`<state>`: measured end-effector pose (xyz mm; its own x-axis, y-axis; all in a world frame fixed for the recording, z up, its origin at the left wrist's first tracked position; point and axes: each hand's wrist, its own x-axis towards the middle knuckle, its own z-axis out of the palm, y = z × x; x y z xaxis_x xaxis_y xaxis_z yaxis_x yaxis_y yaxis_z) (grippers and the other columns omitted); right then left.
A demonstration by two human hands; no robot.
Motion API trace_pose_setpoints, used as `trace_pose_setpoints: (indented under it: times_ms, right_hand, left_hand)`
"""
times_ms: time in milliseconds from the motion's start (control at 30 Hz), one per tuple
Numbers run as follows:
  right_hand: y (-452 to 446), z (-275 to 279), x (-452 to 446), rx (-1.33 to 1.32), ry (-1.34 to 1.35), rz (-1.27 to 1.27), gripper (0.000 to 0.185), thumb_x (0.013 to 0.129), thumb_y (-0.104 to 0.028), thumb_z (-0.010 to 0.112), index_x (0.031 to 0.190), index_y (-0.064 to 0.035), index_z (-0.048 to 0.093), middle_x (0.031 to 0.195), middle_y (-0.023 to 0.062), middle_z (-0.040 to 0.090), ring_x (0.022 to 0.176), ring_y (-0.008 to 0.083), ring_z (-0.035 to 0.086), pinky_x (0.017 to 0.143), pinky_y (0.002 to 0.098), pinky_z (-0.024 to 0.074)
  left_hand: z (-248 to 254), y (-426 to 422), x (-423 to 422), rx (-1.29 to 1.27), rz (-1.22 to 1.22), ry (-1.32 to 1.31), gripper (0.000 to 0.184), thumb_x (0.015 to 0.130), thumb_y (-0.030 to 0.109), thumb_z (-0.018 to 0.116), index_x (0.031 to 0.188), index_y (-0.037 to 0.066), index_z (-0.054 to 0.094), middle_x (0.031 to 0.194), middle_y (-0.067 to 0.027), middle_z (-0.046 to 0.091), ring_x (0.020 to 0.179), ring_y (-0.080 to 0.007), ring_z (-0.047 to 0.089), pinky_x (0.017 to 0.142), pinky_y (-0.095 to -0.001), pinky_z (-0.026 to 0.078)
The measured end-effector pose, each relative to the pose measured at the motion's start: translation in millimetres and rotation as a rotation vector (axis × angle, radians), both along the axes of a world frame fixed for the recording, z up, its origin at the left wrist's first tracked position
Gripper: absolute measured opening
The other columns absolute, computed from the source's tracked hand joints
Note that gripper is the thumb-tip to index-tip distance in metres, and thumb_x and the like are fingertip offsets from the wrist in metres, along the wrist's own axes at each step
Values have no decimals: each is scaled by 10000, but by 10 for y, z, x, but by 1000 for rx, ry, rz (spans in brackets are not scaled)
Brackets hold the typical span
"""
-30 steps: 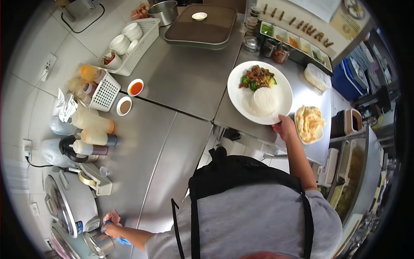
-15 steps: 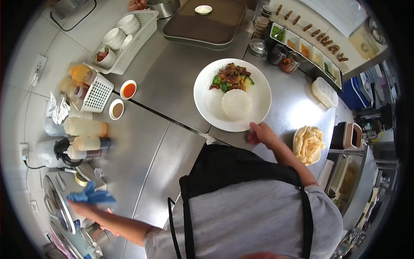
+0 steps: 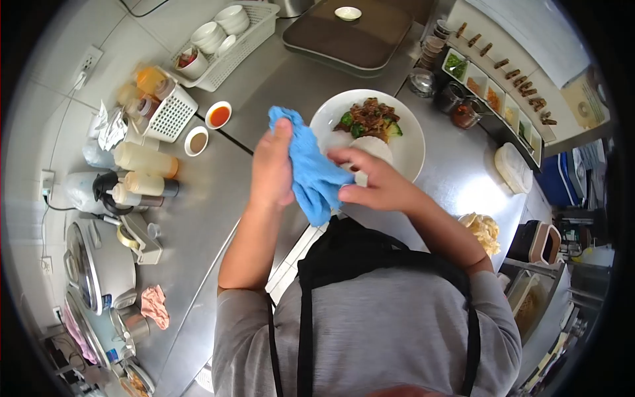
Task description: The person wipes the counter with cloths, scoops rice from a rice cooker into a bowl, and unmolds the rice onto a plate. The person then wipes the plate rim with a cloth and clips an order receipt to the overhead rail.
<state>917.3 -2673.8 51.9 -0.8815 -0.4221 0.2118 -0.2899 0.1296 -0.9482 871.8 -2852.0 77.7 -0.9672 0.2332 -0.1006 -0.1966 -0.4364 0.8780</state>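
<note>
My left hand (image 3: 270,169) is closed around a crumpled blue cloth (image 3: 305,165), thumb on top, held up in front of the apron. My right hand (image 3: 376,182) is at the cloth's right edge, thumb and fingers apart with a corner of the cloth between them; whether they touch it is hard to tell. Behind both hands stands a white plate (image 3: 413,142) on the steel counter. It carries dark sauced meat (image 3: 372,114), broccoli (image 3: 358,128) and a round mound of white rice (image 3: 377,149), which my right hand partly hides.
Two sauce dishes, one red (image 3: 218,116) and one brown (image 3: 196,141), sit left of the plate. Squeeze bottles (image 3: 145,161) line the wall side. A brown tray (image 3: 350,40) lies at the back. Garnish containers (image 3: 493,99) and a bowl of pale food (image 3: 483,231) are at right.
My left hand has brought the blue cloth from the far left to the front of the plate. My right hand has left the plate's rim and moved left to the cloth.
</note>
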Motion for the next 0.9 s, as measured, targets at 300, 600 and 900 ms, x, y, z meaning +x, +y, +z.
trace_pose_setpoints:
  times_ms: [300, 600, 900]
  right_hand:
    - [1046, 429, 426, -421, 6, -241, 228, 746, -205, 626, 873, -21, 582, 933, 118, 561, 866, 196, 533, 773, 305, 408]
    - [1966, -49, 117, -848, -352, -716, 317, 865, -312, 450, 1001, -33, 513, 931, 87, 580, 867, 216, 561, 795, 360, 442]
    - [2100, -895, -715, -155, -419, -847, 270, 857, -206, 456, 1066, -51, 528, 857, 38, 570, 743, 134, 509, 718, 284, 427]
  left_hand:
    - [-884, 84, -101, -680, 79, 316, 465, 883, 348, 376, 1126, -45, 432, 1149, -169, 438, 1060, -241, 426, 925, -334, 312]
    - [-1697, 376, -439, -919, 179, 232, 483, 890, 298, 345, 1236, -37, 307, 1233, -252, 374, 1121, -351, 406, 907, -362, 343]
    - [-1732, 462, -1270, -1160, -35, 518, 323, 872, 281, 365, 1120, 134, 510, 975, -177, 571, 902, -345, 536, 778, -404, 428]
